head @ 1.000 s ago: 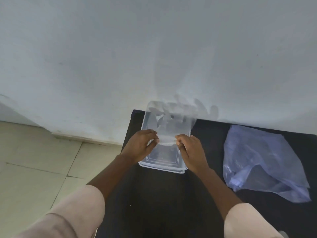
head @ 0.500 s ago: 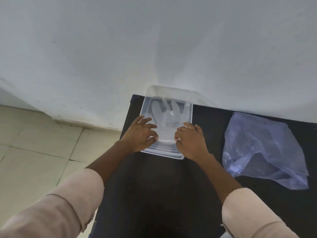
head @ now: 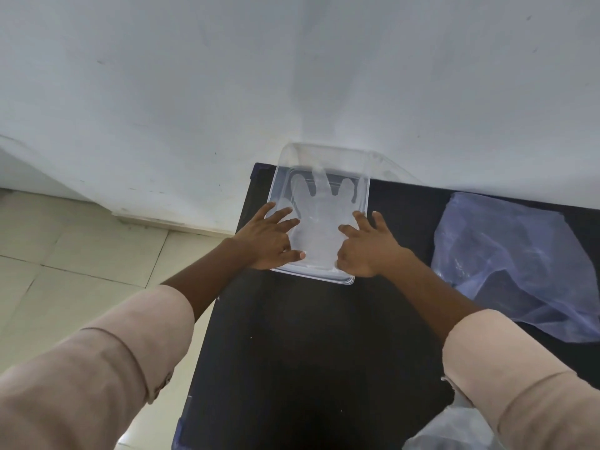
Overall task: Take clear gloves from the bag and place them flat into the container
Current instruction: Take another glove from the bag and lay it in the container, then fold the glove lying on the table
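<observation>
Tabletop: fingers (head: 282, 219) splayed (on glove (head: 319, 222))

Clear glossy plastic container (head: 363, 190); matt black table (head: 308, 336).

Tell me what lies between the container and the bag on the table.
Only bare dark table, plus the right hand at the container rim; the bag lies apart, seen in the head view.

A plain indoor room, its exact kind not showing, is surrounding the work: a bare white wall (head: 292, 76) is rising behind a black table (head: 308, 352) pushed against it, and pale floor tiles (head: 65, 271) are running alongside, with a low skirting strip (head: 162, 222) edging the wall's foot.
</observation>
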### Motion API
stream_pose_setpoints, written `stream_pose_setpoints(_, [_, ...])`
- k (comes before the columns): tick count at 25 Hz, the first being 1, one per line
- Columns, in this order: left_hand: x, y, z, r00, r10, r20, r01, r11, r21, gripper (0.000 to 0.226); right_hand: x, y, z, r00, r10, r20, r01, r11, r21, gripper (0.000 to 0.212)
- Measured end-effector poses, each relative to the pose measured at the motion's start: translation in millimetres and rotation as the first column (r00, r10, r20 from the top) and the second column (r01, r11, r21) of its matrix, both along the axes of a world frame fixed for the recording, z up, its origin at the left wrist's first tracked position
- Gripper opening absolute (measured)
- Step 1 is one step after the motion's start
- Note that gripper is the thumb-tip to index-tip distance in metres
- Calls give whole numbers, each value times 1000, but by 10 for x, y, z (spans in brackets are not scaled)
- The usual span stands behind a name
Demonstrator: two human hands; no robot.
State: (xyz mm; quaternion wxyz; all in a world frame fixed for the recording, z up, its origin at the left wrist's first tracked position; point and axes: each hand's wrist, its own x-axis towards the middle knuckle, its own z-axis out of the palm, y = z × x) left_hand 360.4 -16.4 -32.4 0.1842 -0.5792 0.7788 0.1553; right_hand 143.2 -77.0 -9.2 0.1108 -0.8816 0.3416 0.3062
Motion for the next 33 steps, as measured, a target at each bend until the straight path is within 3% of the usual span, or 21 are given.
stream_pose_setpoints(2, [-30, 1, 108, 995, 36, -90, -38, 999, -23, 49, -31, 73, 112, 979, -50, 200, 59, 997, -43, 40])
stream_pose_setpoints(4, [-125, 15, 281, 914, 148, -377, -199, 975, -101, 32, -122, 178, 255, 848, -136, 513, 214, 972, -96, 39])
stream_pose_setpoints(5, [-208, 35, 391, 795, 222, -564, -334, 937, -103, 23, -192, 244, 337, 721, -218, 658, 326, 944, -45, 37])
stream_pose_setpoints(7, [-449, 130, 651, 473, 323, -820, -535, 845, 25, 12, -378, 417, 503, 365, -494, 789, 513, 814, 272, 27])
stream_pose_setpoints(9, [-741, 275, 897, 232, 398, -888, -549, 807, 218, 11, -561, 641, 644, 4, -746, 666, 530, 566, 631, 16])
stream_pose_setpoints(11, [-1059, 531, 1062, 102, 465, -879, -449, 810, 376, 14, -809, 984, 731, -182, -826, 533, 499, 390, 774, 13])
stream_pose_setpoints(13, [-1363, 845, 1102, 103, 501, -860, -366, 823, 435, 14, -1080, 1389, 742, -265, -832, 487, 501, 313, 807, 13])
stream_pose_setpoints(20, [-2271, 1738, 831, 278, 590, -758, -211, 807, 551, 20, -1897, 2626, 557, -414, -808, 418, 590, 111, 800, 13])
stream_pose_setpoints(26, [-2729, 2036, 542, 364, 631, -685, -170, 768, 617, 18, -2354, 3198, 248, -563, -745, 358, 616, -89, 783, 11])
stream_pose_setpoints(29, [-2843, 2108, 320, 364, 671, -646, -187, 732, 655, 13, -2524, 3417, -69, -581, -726, 368, 705, -223, 673, 8])
stream_pose_setpoints(33, [-2786, 2212, 100, 352, 692, -631, -243, 718, 652, 15, -2464, 3565, -410, -477, -785, 395, 859, -321, 399, 14])
